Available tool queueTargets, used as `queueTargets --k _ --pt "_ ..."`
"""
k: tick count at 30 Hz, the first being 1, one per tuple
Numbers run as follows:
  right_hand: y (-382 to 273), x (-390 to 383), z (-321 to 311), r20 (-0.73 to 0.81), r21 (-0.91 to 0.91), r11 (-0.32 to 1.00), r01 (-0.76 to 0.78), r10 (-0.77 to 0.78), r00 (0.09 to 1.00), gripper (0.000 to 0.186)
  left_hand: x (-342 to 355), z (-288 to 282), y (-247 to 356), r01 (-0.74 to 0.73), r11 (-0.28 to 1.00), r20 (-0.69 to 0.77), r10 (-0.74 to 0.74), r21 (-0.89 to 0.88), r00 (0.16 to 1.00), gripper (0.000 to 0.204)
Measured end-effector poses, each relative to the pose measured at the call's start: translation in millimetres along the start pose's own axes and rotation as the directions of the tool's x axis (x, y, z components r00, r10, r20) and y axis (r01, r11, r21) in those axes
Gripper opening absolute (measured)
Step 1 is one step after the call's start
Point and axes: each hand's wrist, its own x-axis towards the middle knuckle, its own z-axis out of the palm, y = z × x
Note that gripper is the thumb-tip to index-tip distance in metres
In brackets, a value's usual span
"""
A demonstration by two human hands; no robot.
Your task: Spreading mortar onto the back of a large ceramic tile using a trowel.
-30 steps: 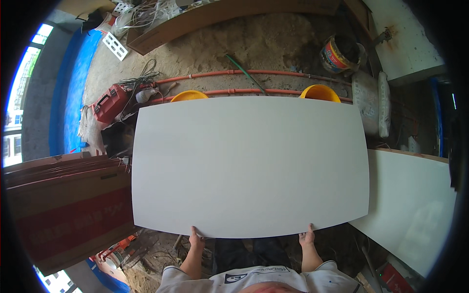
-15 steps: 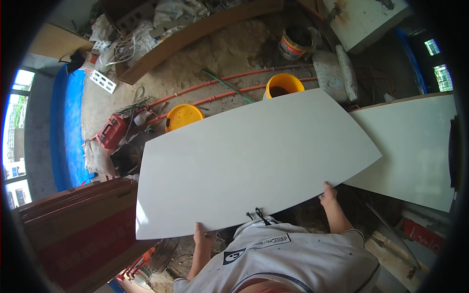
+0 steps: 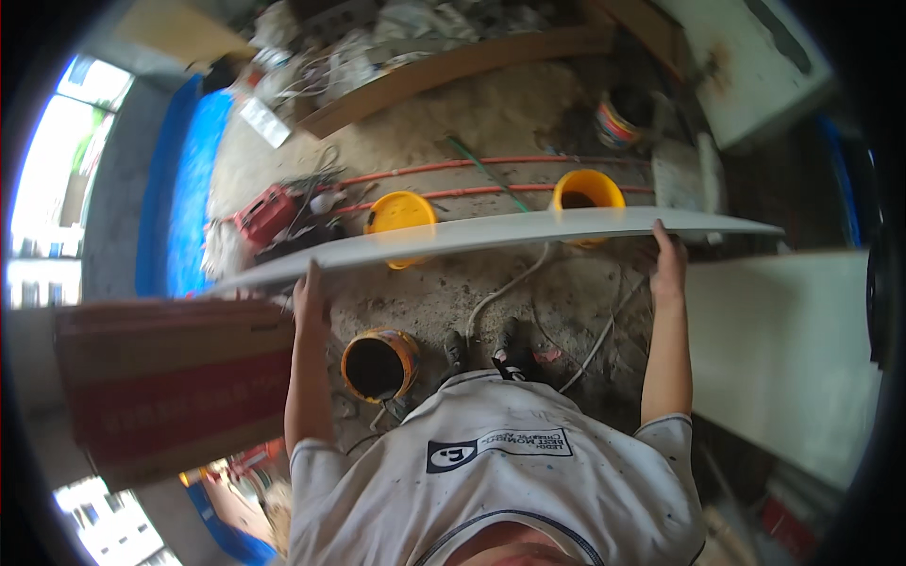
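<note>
A large pale panel point(image 3: 491, 233) stretches across the middle of the head view, seen almost edge-on. My left hand point(image 3: 311, 292) is closed on its near edge at the left. My right hand point(image 3: 667, 257) grips the same edge further right. Below the panel my shoes point(image 3: 508, 340) show on the dusty floor, with a bucket of dark content point(image 3: 373, 368) to their left. Two yellow buckets, a left one point(image 3: 396, 212) and a right one point(image 3: 590, 189), stand beyond the panel, partly behind it.
Stacked cardboard boxes point(image 3: 175, 396) are at left, a white panel point(image 3: 783, 358) at right. Orange pipes point(image 3: 453, 166) cross the floor ahead, near a red case point(image 3: 267, 212). Hoses point(image 3: 491, 297) lie by my feet. A long cardboard piece point(image 3: 453, 64) and plastic debris lie at the back.
The panel has turned from broad face up to nearly edge-on, raised with both hands still on it. My forearms are more extended, and my shoes and the dark bucket have come into view.
</note>
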Motion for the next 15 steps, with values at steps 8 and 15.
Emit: queueTargets --k 8,15 --pt "-37.0 44.8 76.2 -0.035 -0.026 1.000 -0.017 0.016 0.999 0.037 98.6 -17.5 60.3 -0.085 0.995 -0.085 0.081 -0.044 0.993 0.074" --pt "-66.8 32.5 108.3 -0.163 -0.062 0.998 0.006 -0.016 0.986 0.040 220.6 -93.1 104.7 -0.219 0.976 -0.327 0.206 -0.003 0.922 0.079"
